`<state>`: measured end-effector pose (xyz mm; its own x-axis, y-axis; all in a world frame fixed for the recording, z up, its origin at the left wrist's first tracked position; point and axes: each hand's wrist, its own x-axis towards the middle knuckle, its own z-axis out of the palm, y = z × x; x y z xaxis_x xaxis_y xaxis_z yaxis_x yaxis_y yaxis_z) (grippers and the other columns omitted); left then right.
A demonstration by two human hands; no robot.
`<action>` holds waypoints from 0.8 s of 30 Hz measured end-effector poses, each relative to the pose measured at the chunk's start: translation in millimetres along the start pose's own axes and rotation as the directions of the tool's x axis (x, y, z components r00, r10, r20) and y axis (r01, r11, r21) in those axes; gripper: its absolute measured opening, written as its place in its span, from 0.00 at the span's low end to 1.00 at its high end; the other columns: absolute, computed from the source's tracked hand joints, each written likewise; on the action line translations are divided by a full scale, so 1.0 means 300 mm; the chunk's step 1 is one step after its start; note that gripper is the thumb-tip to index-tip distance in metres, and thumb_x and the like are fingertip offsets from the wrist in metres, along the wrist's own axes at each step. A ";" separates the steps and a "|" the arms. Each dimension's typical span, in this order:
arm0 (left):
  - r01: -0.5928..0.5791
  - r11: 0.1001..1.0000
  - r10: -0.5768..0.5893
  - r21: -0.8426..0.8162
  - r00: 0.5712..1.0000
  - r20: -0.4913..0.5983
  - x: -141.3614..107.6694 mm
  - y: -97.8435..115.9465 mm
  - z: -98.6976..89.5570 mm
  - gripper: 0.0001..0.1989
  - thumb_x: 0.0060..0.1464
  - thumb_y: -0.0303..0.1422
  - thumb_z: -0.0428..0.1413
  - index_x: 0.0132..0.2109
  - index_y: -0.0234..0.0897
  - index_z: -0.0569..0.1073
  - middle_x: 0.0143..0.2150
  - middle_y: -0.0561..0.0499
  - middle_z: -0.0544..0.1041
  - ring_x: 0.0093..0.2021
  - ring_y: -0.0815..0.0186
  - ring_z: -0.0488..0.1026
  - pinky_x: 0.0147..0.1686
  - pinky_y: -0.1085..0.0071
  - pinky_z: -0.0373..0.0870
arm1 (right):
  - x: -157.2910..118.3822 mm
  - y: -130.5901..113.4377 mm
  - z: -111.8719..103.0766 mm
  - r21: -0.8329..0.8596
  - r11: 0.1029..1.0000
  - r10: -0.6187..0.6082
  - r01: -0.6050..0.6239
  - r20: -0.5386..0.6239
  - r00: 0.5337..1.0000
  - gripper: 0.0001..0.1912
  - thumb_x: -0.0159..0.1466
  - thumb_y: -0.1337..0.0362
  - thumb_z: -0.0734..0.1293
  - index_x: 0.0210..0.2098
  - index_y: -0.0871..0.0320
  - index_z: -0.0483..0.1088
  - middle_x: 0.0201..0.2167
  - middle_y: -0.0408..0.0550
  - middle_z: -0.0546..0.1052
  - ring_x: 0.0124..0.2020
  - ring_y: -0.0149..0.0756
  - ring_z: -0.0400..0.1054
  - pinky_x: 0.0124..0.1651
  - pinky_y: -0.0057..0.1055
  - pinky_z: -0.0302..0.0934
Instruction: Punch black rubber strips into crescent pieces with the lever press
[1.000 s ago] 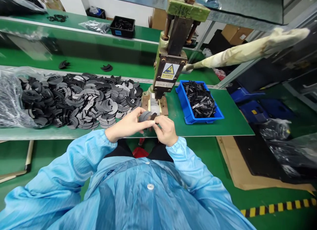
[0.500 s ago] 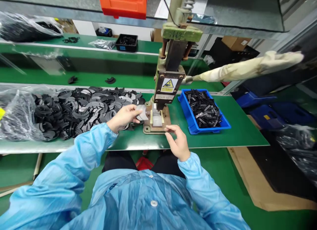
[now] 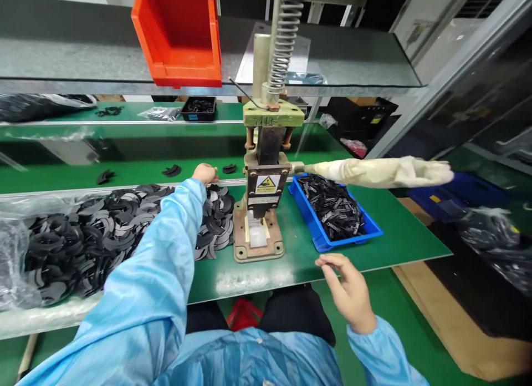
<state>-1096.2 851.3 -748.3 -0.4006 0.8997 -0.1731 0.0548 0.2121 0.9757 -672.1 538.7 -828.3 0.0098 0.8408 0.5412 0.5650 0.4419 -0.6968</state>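
Observation:
My left hand (image 3: 205, 174) is stretched out over the far edge of a heap of dark curved pieces (image 3: 124, 211). Its fingers curl down and are partly hidden, so what they hold, if anything, does not show. Just right of it, a black curved piece (image 3: 229, 168) lies on the green strip behind the heap. My right hand (image 3: 348, 290) hovers at the table's front edge, thumb and forefinger pinched; a tiny dark spot shows at their tips. Between the hands stands a hand press (image 3: 267, 186), with a pale translucent block (image 3: 258, 236) on its base (image 3: 270, 250).
Right of the press, a blue bin (image 3: 320, 243) holds many thin black parts. The press's cloth-wrapped lever (image 3: 382, 171) reaches out above it. Two more curved pieces lie on the rear strip. Clear plastic (image 3: 14, 258) covers the heap's left end. An orange bin (image 3: 187, 72) hangs overhead.
My left hand, which held a grey curved piece beside the press, has moved back and left. My right hand has left the press base, going right. A third curved piece now shows on the rear strip.

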 end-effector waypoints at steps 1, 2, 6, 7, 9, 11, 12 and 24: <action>-0.020 1.000 0.020 0.007 1.000 0.002 -0.016 0.003 -0.025 0.04 0.68 0.24 0.63 0.46 0.29 0.74 0.36 0.50 0.77 0.35 0.67 0.79 0.41 0.67 0.81 | 0.020 0.009 -0.027 -0.033 0.999 0.007 -0.007 -0.007 1.000 0.09 0.72 0.56 0.70 0.49 0.42 0.80 0.44 0.50 0.85 0.44 0.48 0.83 0.49 0.49 0.79; -0.053 0.999 0.052 0.012 0.999 0.006 -0.043 0.006 -0.056 0.04 0.68 0.25 0.63 0.45 0.29 0.74 0.36 0.49 0.77 0.36 0.68 0.78 0.42 0.68 0.80 | 0.044 0.016 -0.052 -0.073 0.997 0.013 -0.014 -0.011 1.000 0.09 0.73 0.55 0.69 0.49 0.43 0.81 0.43 0.49 0.85 0.44 0.47 0.83 0.49 0.48 0.78; -0.295 0.955 0.293 0.041 0.955 0.043 -0.241 0.003 -0.211 0.18 0.73 0.42 0.59 0.41 0.29 0.78 0.42 0.47 0.82 0.40 0.68 0.78 0.45 0.69 0.81 | 0.178 0.051 -0.136 -0.275 0.961 0.026 -0.033 -0.028 0.999 0.19 0.77 0.52 0.60 0.46 0.50 0.82 0.35 0.48 0.85 0.39 0.42 0.81 0.50 0.43 0.76; -0.336 0.940 0.333 0.061 0.941 0.055 -0.303 -0.013 -0.253 0.23 0.73 0.48 0.58 0.39 0.29 0.78 0.44 0.47 0.83 0.42 0.67 0.79 0.46 0.67 0.81 | 0.214 0.065 -0.155 -0.339 0.940 0.039 -0.048 -0.031 0.999 0.23 0.78 0.51 0.58 0.44 0.52 0.82 0.34 0.48 0.84 0.38 0.42 0.80 0.50 0.43 0.75; -0.390 0.909 0.381 0.143 0.920 0.090 -0.428 -0.078 -0.330 0.29 0.71 0.56 0.57 0.35 0.33 0.79 0.42 0.50 0.85 0.43 0.64 0.81 0.49 0.64 0.81 | 0.280 0.098 -0.191 -0.412 0.907 0.064 -0.090 -0.076 0.995 0.22 0.77 0.53 0.58 0.45 0.54 0.82 0.39 0.51 0.85 0.42 0.42 0.80 0.53 0.43 0.74; -0.415 0.874 0.361 0.252 0.903 0.233 -0.551 -0.184 -0.380 0.28 0.68 0.60 0.56 0.38 0.39 0.82 0.43 0.55 0.86 0.42 0.61 0.82 0.52 0.58 0.81 | 0.330 0.133 -0.220 -0.478 0.868 0.085 -0.134 -0.122 0.989 0.17 0.74 0.56 0.62 0.49 0.55 0.81 0.46 0.54 0.84 0.45 0.44 0.78 0.56 0.45 0.73; -0.427 0.856 0.334 0.292 0.887 0.318 -0.610 -0.249 -0.392 0.27 0.67 0.62 0.55 0.43 0.44 0.83 0.45 0.57 0.86 0.42 0.59 0.83 0.52 0.55 0.82 | 0.349 0.150 -0.230 -0.506 0.849 0.097 -0.154 -0.138 0.986 0.15 0.72 0.57 0.64 0.50 0.56 0.80 0.48 0.55 0.83 0.46 0.45 0.77 0.57 0.46 0.72; -0.554 0.812 0.425 0.183 0.777 0.464 -0.934 -0.726 -0.255 0.18 0.67 0.52 0.59 0.44 0.43 0.82 0.47 0.47 0.84 0.39 0.58 0.79 0.38 0.64 0.77 | 0.532 0.204 -0.187 -0.664 0.740 0.115 -0.110 -0.035 0.993 0.26 0.68 0.57 0.71 0.65 0.55 0.75 0.60 0.60 0.75 0.63 0.53 0.67 0.72 0.53 0.64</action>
<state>-1065.8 523.7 -902.0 0.1365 0.9663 0.2182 0.4334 -0.2563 0.8640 -589.7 682.4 -758.2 0.1041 0.8747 0.4734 0.9647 0.0270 -0.2620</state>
